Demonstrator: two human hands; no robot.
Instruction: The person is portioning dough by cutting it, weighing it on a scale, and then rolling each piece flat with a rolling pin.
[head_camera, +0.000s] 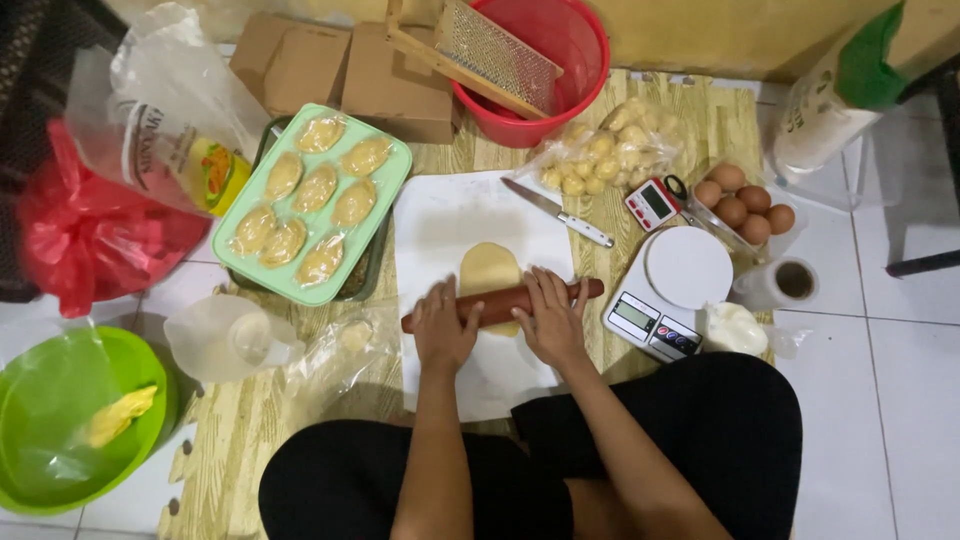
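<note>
Pressing down with flat, open palms, the left hand (443, 327) and right hand (549, 319) are laid on the reddish rolling pin (502, 304), which is kept across the pale dough (489, 272) on the white sheet (440, 215), so that even pressure is given.

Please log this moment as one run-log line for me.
left hand flat on rolling pin | right hand flat on pin | pin across dough | white sheet beneath | knife behind

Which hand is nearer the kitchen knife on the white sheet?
The right hand. It rests on the rolling pin just below the knife. The left hand presses the pin further left, with the dough between it and the knife.
</note>
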